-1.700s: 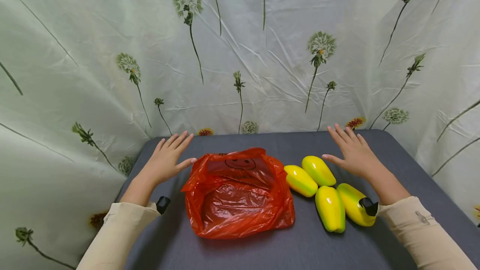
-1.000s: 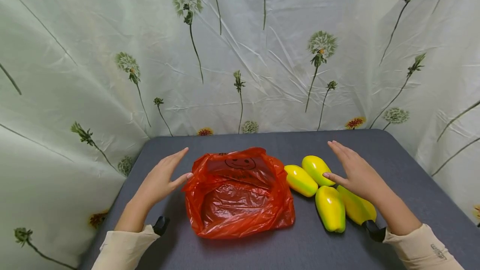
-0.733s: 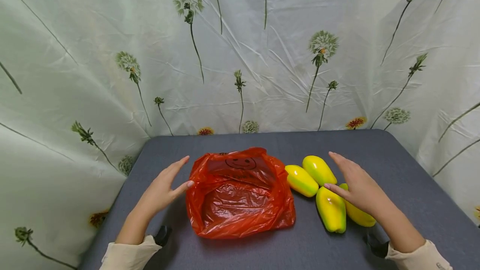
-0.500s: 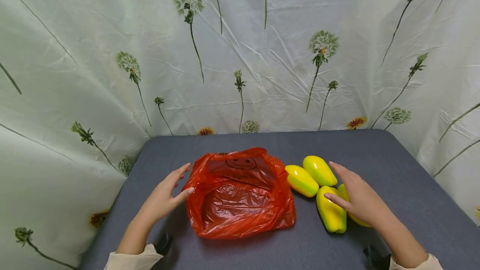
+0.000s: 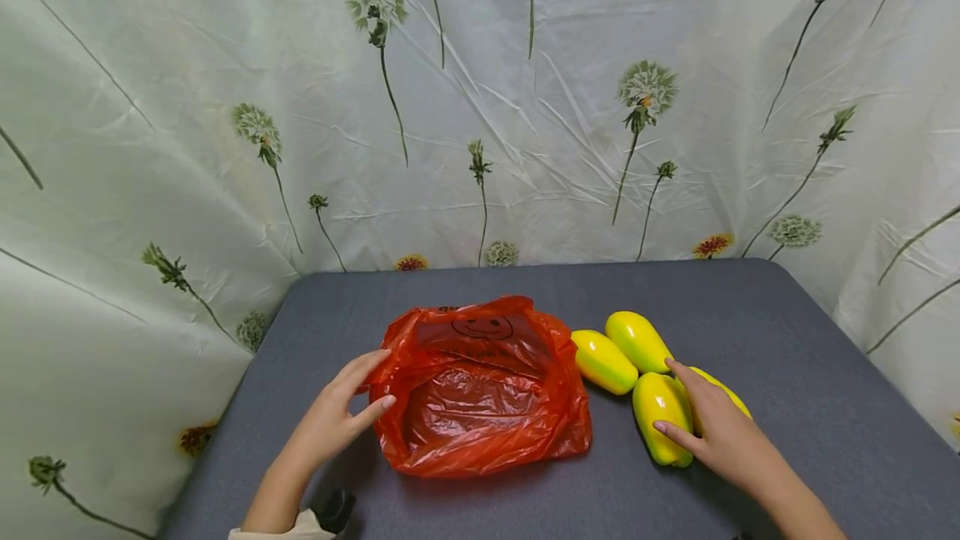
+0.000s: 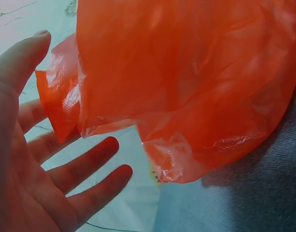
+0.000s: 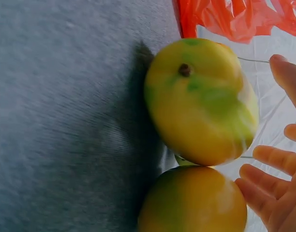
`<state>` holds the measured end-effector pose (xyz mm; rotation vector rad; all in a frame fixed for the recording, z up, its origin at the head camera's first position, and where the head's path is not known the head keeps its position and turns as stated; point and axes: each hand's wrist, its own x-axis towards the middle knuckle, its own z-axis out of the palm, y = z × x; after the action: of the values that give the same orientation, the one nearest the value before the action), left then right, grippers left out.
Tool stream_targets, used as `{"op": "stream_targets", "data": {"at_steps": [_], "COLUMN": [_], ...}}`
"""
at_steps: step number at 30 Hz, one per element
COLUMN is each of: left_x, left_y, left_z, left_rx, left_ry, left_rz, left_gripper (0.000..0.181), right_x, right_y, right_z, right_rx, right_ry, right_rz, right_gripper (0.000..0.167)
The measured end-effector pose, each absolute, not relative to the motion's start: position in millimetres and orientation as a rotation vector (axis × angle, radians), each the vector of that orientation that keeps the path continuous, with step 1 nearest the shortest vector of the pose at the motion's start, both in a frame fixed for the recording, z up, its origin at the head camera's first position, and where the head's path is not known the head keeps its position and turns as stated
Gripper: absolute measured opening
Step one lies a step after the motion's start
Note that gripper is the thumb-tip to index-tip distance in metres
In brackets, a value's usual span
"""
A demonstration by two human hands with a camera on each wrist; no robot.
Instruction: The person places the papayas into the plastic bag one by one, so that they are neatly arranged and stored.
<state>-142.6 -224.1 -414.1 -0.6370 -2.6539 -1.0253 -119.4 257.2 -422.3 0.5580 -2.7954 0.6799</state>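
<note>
A red plastic bag [image 5: 480, 440] with a smiley print lies with its mouth wide, left of the table's middle. My left hand [image 5: 326, 423] is at its left rim, thumb and fingers spread on either side of a loose flap [image 6: 61, 92] without pinching it. Several glossy yellow-green fruits, mango-like in shape, lie right of the bag. Over the two nearest ones my right hand [image 5: 720, 432] reaches with spread fingers, the thumb above the front fruit [image 5: 662, 415]. The right fruit [image 5: 723, 390] is partly hidden by that hand. In the right wrist view, fingertips lie close to the lower fruit [image 7: 194, 203].
Two more fruits, a left one [image 5: 603, 362] and a back one [image 5: 637, 340], lie close together beside the bag. The grey cloth-covered table [image 5: 480, 515] ends at a pale curtain [image 5: 555, 148] printed with dandelions. A black wrist strap piece [image 5: 335, 511] shows near the left sleeve.
Both hands have come down and nearer to me from their raised, spread pose. The left now reaches the bag's rim, the right the nearest fruits. Bag and fruits stay about where they were.
</note>
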Motion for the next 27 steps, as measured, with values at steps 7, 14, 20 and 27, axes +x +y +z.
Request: {"op": "stream_targets", "data": {"at_steps": [7, 14, 20, 27], "left_x": [-142, -140, -138, -125], "left_y": [-223, -223, -219, -205], "left_z": [-421, -425, -421, -393], "left_rx": [-0.614, -0.576, -0.571, -0.556], "left_ry": [-2.601, -2.561, -2.540, -2.544], "left_rz": [-1.018, -1.056, -1.088, -1.104], "left_gripper": [0.055, 0.051, 0.051, 0.048], "right_x": [-116, -116, -116, -117], "right_y": [253, 245, 240, 235], "right_z": [-429, -432, -430, -427], "right_rx": [0.584, 0.602, 0.584, 0.522], "right_ry": [-2.779, -2.775, -2.821, -2.851], "right_rz": [0.647, 0.612, 0.615, 0.673], "right_gripper": [0.070, 0.068, 0.070, 0.066]}}
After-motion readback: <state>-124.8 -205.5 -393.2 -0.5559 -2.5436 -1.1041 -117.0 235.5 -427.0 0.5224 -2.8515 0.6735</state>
